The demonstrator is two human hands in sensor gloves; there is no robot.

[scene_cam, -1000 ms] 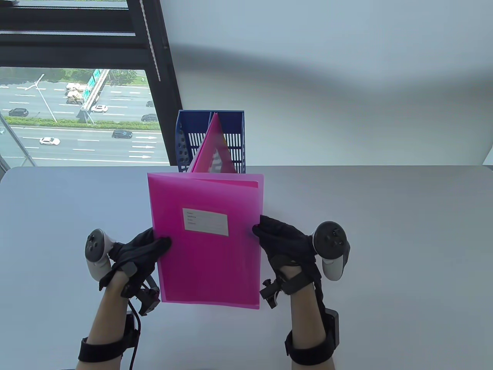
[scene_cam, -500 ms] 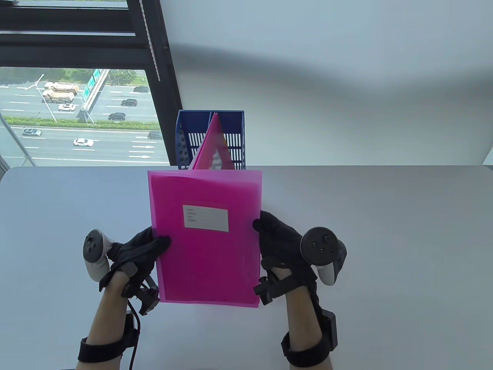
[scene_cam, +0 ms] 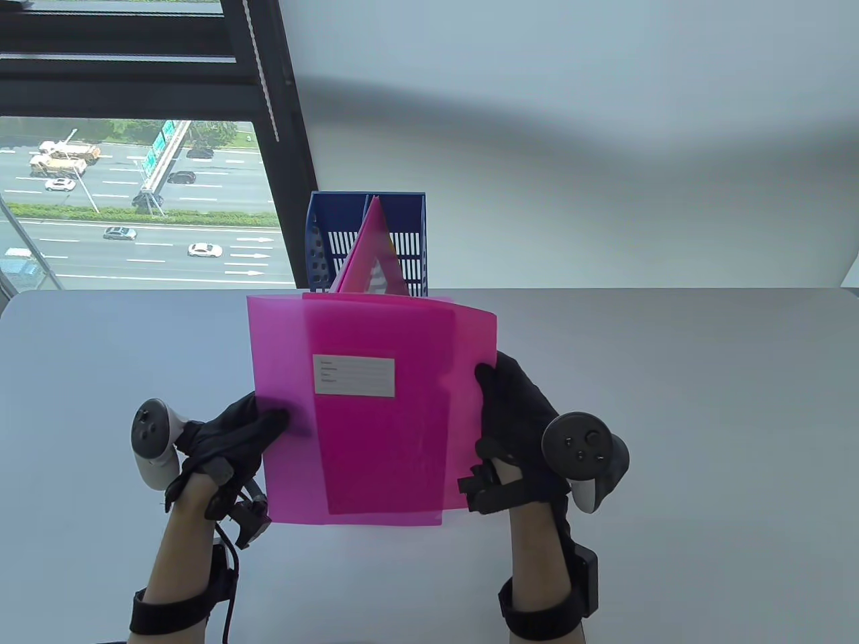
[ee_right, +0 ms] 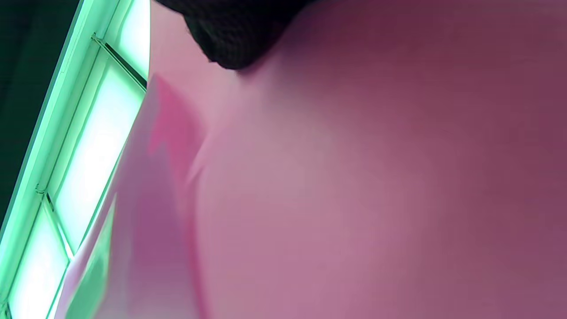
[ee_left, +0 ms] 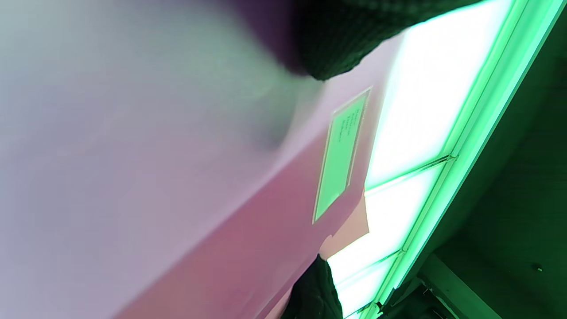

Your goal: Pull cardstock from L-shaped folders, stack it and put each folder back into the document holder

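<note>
Since a moment ago, cardstock [scene_cam: 463,402] slides rightward from your folder [scene_cam: 288,376]; left hand [scene_cam: 231,439] pinches folder, right hand [scene_cam: 513,416] pinches cardstock.

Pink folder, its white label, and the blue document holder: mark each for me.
pink folder [scene_cam: 282,376], table view, translucent left part of the cover.
white label [scene_cam: 354,376], table view, middle of the label.
blue document holder [scene_cam: 402,201], table view, back wall near the top rim.

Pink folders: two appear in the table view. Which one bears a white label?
The pink folder held between the left hand and right hand; the folder standing in the blue document holder shows none.
</note>
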